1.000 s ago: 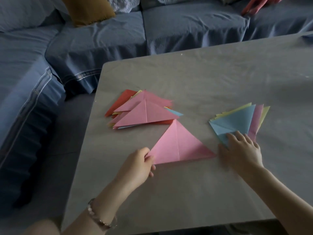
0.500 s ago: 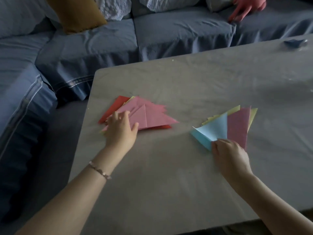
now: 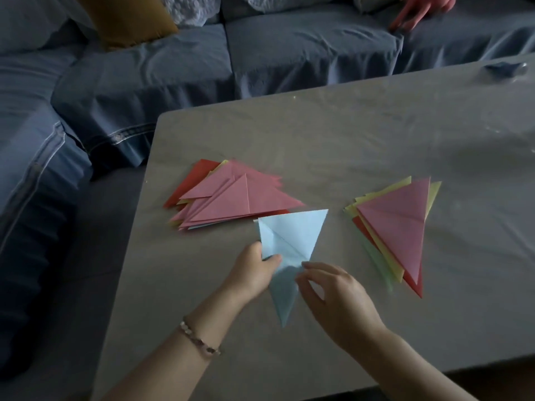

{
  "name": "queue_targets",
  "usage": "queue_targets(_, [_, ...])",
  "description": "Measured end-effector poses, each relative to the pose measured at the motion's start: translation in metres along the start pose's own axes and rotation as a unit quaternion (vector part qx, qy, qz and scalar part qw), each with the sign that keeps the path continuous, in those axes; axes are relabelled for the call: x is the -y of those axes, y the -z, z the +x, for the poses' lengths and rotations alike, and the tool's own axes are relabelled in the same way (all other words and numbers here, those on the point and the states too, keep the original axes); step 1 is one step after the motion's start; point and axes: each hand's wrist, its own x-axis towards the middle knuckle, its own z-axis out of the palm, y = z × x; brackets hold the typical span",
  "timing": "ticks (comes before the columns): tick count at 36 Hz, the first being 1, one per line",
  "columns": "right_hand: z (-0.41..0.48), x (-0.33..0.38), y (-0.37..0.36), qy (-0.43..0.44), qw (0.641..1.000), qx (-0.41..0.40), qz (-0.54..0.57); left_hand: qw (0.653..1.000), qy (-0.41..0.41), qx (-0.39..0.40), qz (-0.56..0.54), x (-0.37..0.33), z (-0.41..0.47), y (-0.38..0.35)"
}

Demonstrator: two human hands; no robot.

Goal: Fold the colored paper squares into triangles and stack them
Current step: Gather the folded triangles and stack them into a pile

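Seemingly midway through the task. Head view: a stack of folded triangles, mostly pink over red and yellow, lies toward the left edge of the table. A second pile of larger creased triangles, pink on top, lies well apart from it, nearer the table's middle, and probably awaits folding. Between them, toward the near edge, is a pale blue paper, already creased into a long triangle with its narrow tip pointing at the near edge. The left hand, its wrist wearing a bracelet, reaches in from the near-left corner. Its grip is closed on the blue paper's left edge, thumb on top. The right hand comes from the near edge, palm down, forefinger and thumb pinching the paper's right edge. Judged remaining: finish this fold, stack it, then work through the second pile.
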Motion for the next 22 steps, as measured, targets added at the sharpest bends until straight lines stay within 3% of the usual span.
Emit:
queue_targets(4, [0.009, -0.021, -0.006, 0.028, 0.999, -0.012, -0.028, 0.997, -0.035, 0.031, 0.066, 0.005, 0.012, 0.027])
queue_targets(8, [0.022, -0.031, -0.020, 0.112, 0.982, 0.032, -0.152, 0.986, -0.055, 0.008, 0.156, 0.011, 0.028, 0.043])
queue_targets(12, [0.037, -0.030, -0.039, 0.163, 0.955, 0.123, -0.214, 0.977, -0.076, -0.075, 0.184, 0.016, 0.039, 0.040])
queue_targets(16, [0.044, -0.032, -0.051, 0.153, 0.946, 0.178, -0.225, 0.937, -0.188, -0.199, 0.219, 0.030, 0.038, 0.026])
queue_targets(18, [0.045, -0.033, -0.053, 0.141, 0.944, 0.188, -0.233, 0.926, -0.240, -0.175, 0.232, 0.036, 0.026, 0.015])
queue_targets(22, [0.044, -0.036, -0.053, 0.142, 0.938, 0.199, -0.247, 0.918, -0.251, -0.059, 0.302, 0.057, 0.001, -0.005])
